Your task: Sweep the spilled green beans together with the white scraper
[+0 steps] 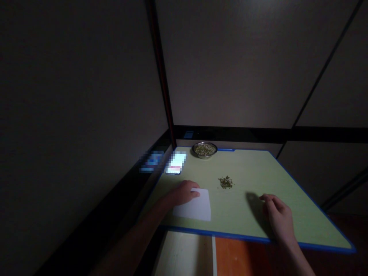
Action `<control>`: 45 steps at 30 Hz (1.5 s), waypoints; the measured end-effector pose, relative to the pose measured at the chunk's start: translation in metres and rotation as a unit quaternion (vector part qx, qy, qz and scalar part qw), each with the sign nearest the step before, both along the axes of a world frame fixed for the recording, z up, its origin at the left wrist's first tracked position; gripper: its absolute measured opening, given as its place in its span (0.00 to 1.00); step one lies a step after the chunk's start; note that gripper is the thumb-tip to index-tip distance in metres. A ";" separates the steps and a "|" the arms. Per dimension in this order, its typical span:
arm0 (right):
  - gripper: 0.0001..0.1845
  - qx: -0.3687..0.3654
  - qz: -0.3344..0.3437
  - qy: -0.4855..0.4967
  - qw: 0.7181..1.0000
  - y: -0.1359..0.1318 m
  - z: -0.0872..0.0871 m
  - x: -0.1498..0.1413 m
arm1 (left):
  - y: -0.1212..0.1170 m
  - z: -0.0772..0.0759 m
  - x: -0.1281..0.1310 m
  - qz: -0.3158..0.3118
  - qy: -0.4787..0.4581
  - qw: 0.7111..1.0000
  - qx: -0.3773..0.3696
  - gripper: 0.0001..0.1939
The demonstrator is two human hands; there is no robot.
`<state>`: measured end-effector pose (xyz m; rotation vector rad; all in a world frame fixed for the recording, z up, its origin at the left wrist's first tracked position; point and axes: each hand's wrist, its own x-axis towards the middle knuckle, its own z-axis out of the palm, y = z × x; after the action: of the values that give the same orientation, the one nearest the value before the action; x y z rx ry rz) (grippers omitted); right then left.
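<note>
Left hand (pixel 186 192): my thumb is on top of the white card (pixel 197 209), pinching its far edge.
Right hand (pixel 278 216): my fingers are bent in, over the table (pixel 247 168) at 4 o'clock; I can't tell if they hold anything.
Card: at 8 o'clock on the table.
Beans (pixel 226 183): a small, loose pile near the middle.
Bowl (pixel 204 150): at 11 o'clock, with more beans in it.
Phone (pixel 176 163): bright and blurry, at 10 o'clock.

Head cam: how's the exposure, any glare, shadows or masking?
Head view: walls underexposed, nearly black at left; phone screen brightest, pixelated, as is the patch left of it; right hand casts a soft shadow leftward on the tabletop; grains in the bowl slightly soft.
</note>
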<state>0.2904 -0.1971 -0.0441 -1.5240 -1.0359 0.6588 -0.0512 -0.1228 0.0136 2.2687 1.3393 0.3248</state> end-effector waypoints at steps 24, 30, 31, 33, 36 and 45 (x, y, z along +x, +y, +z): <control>0.21 -0.004 0.004 0.010 1.000 -0.002 0.003 -0.002 | -0.020 -0.011 -0.008 0.022 -0.020 1.000 -0.001 0.17; 0.21 -0.007 0.006 0.004 1.000 -0.003 0.004 -0.002 | -0.018 -0.017 -0.009 0.003 -0.027 1.000 0.000 0.15; 0.21 -0.008 0.004 -0.001 1.000 -0.003 0.005 -0.002 | -0.019 -0.016 -0.009 0.000 -0.028 1.000 -0.002 0.15; 0.22 -0.008 0.002 -0.009 1.000 -0.004 0.007 -0.002 | -0.020 -0.013 -0.008 -0.003 -0.029 1.000 -0.003 0.14; 0.22 -0.005 0.002 -0.013 1.000 -0.005 0.009 -0.003 | -0.023 -0.009 -0.008 -0.001 -0.031 1.000 -0.001 0.15; 0.21 -0.005 0.003 0.009 1.000 -0.003 0.007 -0.003 | -0.026 -0.005 -0.008 0.012 -0.023 0.999 0.021 0.15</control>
<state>0.2872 -0.2006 -0.0374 -1.5208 -1.0265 0.6816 -0.0589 -0.1492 0.0082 2.2673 1.3485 0.4139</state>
